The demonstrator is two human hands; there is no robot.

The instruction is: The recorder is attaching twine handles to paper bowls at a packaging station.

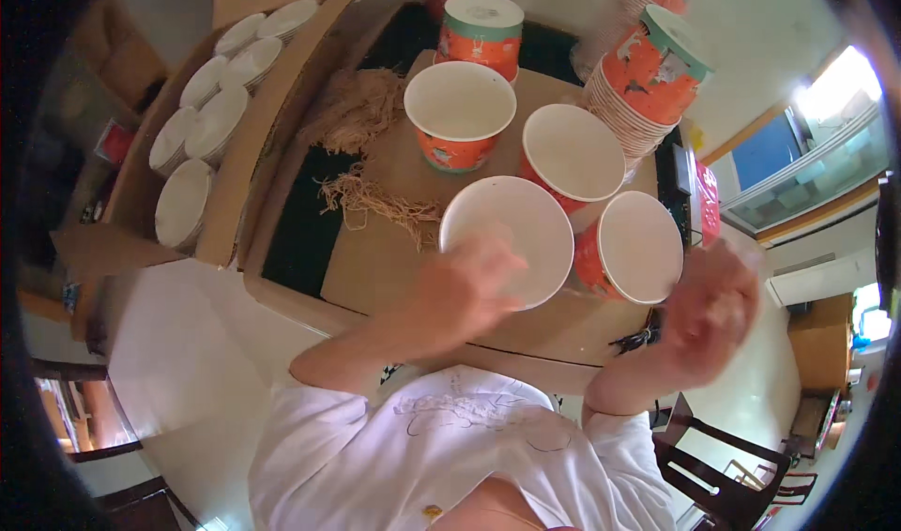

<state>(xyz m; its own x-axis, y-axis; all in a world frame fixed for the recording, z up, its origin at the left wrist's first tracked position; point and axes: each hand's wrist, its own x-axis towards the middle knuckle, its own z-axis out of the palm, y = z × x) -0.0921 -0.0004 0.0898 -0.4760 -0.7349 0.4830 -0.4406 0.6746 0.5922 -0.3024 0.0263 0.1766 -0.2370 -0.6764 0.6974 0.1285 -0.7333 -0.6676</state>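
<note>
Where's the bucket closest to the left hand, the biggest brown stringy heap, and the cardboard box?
Closest bucket (533,229): head view, its white inside.
Brown stringy heap (351,113): head view, its middle.
Cardboard box (278,99): head view, its right wall.

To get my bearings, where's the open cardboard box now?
The open cardboard box is at the head view's upper left, left of the tan string bunches.

Four tubs (572,153) on cardboard sheet (371,273); fibre strands (389,205) left; carton (272,128) farther left, stacks (217,123) inside; tub stacks (648,76) behind.
</note>
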